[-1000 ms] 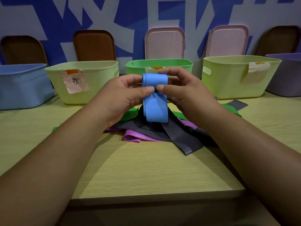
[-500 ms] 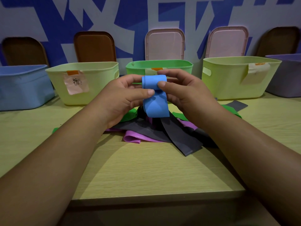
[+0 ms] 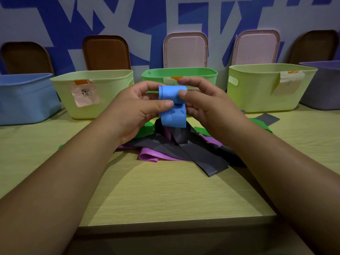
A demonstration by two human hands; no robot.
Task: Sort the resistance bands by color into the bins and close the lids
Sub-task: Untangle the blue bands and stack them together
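A blue resistance band (image 3: 172,105), rolled at its top with a tail hanging down, is being pinched between the left hand (image 3: 136,111) and right hand (image 3: 207,107) above a pile of dark grey bands (image 3: 202,153), purple bands (image 3: 152,156) and green bands (image 3: 145,130) lying on the tabletop (image 3: 165,196). Behind, a blue bin (image 3: 24,100), pale yellow bin (image 3: 110,100), green bin (image 3: 184,73), yellow-green bin (image 3: 257,92) and purple bin (image 3: 323,89) are standing open in a row. Brown lids (image 3: 106,52) and pink lids (image 3: 185,50) are leaning upright behind them.

The blue bin (image 3: 24,100) at the desk's (image 3: 165,196) left edge and the purple bin (image 3: 323,85) at its right edge are cut off. The label (image 3: 174,79) on the green bin (image 3: 202,74) is mostly hidden behind the blue band (image 3: 172,92), left hand (image 3: 136,111) and right hand (image 3: 207,107). The green bands (image 3: 145,130) are largely buried under grey bands (image 3: 198,153). The left label's (image 3: 85,92) mark cannot be read.
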